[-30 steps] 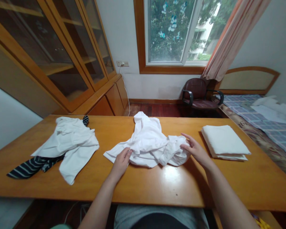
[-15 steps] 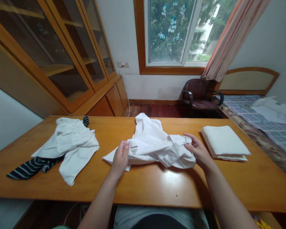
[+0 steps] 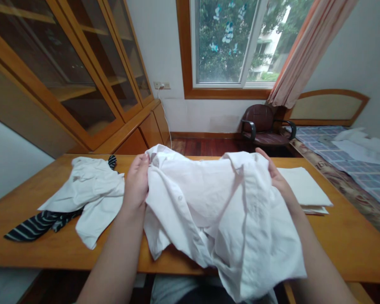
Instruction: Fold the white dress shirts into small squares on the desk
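Note:
A white button-up shirt point(image 3: 205, 185) hangs spread between my two hands, its front partly open and a button showing on the left edge. My left hand point(image 3: 137, 177) is closed on the shirt's upper left, near the collar or shoulder. On the upper right, my right hand point(image 3: 277, 177) grips the cloth, its fingers partly hidden behind the fabric. The lower part of the shirt droops over the table's near edge toward my lap.
On the wooden table point(image 3: 164, 261), a crumpled white garment point(image 3: 95, 181) lies at left over a dark striped tie point(image 3: 31, 226). A folded white cloth point(image 3: 307, 185) sits at right. Beyond stand a glass-door cabinet point(image 3: 91, 84), an office chair point(image 3: 259, 122) and a bed point(image 3: 351, 143).
Both hands have lifted the shirt off the table and spread it wider. It was bunched on the tabletop; now its front opens out and hangs toward me.

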Demonstrator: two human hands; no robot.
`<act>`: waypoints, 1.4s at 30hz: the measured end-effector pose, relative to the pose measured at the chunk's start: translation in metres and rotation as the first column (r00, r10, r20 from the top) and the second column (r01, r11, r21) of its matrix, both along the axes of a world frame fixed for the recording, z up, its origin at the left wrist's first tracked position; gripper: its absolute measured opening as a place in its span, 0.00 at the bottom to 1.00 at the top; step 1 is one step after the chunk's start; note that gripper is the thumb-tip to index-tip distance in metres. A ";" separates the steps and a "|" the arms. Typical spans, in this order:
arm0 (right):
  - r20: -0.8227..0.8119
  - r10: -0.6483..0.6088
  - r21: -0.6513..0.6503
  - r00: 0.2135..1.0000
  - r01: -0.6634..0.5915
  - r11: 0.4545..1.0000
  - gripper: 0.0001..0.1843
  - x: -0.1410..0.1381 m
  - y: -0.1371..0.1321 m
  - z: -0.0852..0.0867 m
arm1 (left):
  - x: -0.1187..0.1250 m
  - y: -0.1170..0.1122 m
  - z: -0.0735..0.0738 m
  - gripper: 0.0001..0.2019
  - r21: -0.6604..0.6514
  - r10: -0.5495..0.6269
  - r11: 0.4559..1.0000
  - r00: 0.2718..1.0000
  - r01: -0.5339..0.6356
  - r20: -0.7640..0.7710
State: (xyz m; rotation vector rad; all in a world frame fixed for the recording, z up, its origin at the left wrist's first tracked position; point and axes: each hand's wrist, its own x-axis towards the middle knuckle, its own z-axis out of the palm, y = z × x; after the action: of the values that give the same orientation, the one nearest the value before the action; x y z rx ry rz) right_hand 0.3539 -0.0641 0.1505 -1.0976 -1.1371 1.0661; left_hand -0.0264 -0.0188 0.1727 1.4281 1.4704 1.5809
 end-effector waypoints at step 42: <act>0.969 -0.033 0.022 0.245 0.048 0.999 0.12 -0.029 0.043 -0.078 | -0.032 0.022 -0.130 0.20 -0.197 -0.174 0.980 0.578 0.024 -0.797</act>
State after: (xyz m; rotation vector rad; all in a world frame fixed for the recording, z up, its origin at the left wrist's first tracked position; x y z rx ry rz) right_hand 0.3247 -0.0213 0.0723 -1.8960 -2.0614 0.1696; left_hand -0.0583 0.0030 0.0429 2.2446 1.8859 0.6544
